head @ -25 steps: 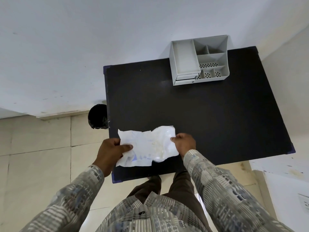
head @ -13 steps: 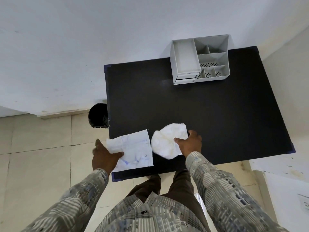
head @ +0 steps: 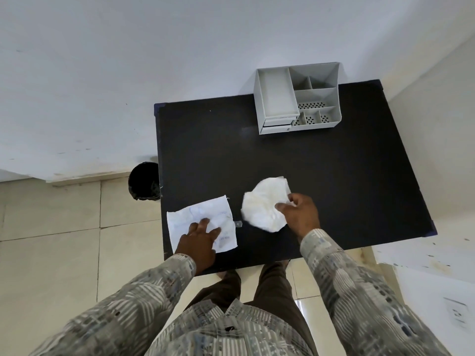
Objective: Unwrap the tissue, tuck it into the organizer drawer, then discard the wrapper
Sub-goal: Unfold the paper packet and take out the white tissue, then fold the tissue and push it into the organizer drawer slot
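The left hand (head: 199,238) lies flat on the wrapper (head: 201,223) near the counter (head: 334,176) front edge, fingers spread. Just beside it, apart, the right hand (head: 299,214) pinches the crumpled tissue (head: 262,202). A bin (head: 144,185) stands on the floor left. The organizer (head: 298,97) sits at the back, drawers (head: 276,125) closed.

Black table (head: 334,176), tiled floor (head: 51,253), wall socket (head: 458,314)

The flat white printed wrapper (head: 203,223) is partly covered by the left hand (head: 199,242), its blue print too faint to read. The black round bin (head: 144,185) is half hidden behind the dark tabletop (head: 321,176).
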The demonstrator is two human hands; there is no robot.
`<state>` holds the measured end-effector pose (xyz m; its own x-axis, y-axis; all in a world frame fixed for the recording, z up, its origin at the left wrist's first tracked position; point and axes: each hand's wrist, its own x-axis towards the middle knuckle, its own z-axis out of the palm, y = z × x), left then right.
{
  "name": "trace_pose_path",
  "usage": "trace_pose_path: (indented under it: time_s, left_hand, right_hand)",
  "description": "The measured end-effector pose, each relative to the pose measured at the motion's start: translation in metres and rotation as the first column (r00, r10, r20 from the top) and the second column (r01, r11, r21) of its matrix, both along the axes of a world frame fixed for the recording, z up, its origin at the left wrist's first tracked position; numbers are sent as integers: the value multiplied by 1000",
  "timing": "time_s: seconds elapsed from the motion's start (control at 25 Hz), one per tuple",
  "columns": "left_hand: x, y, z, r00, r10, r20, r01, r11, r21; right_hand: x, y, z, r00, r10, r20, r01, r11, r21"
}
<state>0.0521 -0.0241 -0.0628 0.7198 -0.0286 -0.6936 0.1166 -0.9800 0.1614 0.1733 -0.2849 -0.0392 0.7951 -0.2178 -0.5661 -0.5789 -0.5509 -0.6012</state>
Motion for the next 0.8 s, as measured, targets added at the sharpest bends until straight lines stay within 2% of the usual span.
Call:
trace_pose_path:
  time_s: [0.16, 0.24, 0.28, 0.32, 0.36, 0.4, 0.44, 0.48, 0.56, 0.6, 0.64, 0.68, 0.72, 0.76, 0.8]
  left_hand:
    - [12, -8, 2, 1000, 12, -17, -12, 999, -41]
    - [25, -12, 16, 993, 90, 72, -82, 991, -106]
    - [32, -15, 27, 969, 196, 148, -166, 966, -196]
    - [41, -19, 41, 917, 356, 180, -277, 893, -354]
    - [52, -24, 59, 837, 534, 123, -389, 737, -552]
    - [64, -29, 77, 771, 636, -42, -466, 519, -716]
    - [74, -36, 97, 743, 628, -230, -513, 314, -799]
    - [83, -45, 114, 740, 568, -361, -544, 188, -818]
    - [96, -62, 138, 728, 482, -487, -588, 75, -805]
    - [101, -70, 147, 689, 492, -532, -614, 9, -789]
    - [103, -78, 152, 635, 529, -562, -633, -61, -772]
    - [104, -87, 157, 584, 566, -582, -639, -122, -760]
    - [104, -95, 162, 531, 601, -597, -638, -181, -749]
    - [104, -104, 168, 481, 621, -619, -630, -247, -736]
    - [103, -113, 173, 430, 623, -653, -625, -316, -714]
  right_hand:
    - [10, -19, 46, 986, 106, 128, -109, 994, 16]
    - [17, -24, 79, 981, 149, 123, -160, 983, 87]
    - [20, -28, 95, 976, 180, 119, -196, 971, 139]
    - [24, -31, 110, 969, 215, 117, -235, 953, 193]
    - [28, -35, 124, 964, 241, 117, -263, 930, 256]
    - [33, -38, 138, 960, 262, 99, -280, 902, 327]
    - [39, -41, 147, 954, 289, 75, -295, 870, 395]
    - [44, -42, 157, 944, 323, 63, -316, 835, 451]
    - [55, -37, 168, 967, 241, 82, -242, 771, 589]
    - [59, -35, 171, 993, 98, 65, -116, 714, 690]
    - [62, -35, 173, 998, -54, -19, 48, 597, 801]
    - [64, -36, 174, 983, -122, -136, 177, 455, 872]
    - [62, -38, 176, 967, -119, -224, 253, 370, 894]
    - [58, -42, 175, 968, -52, -246, 247, 376, 893]
    - [51, -46, 173, 972, 24, -236, 203, 428, 881]
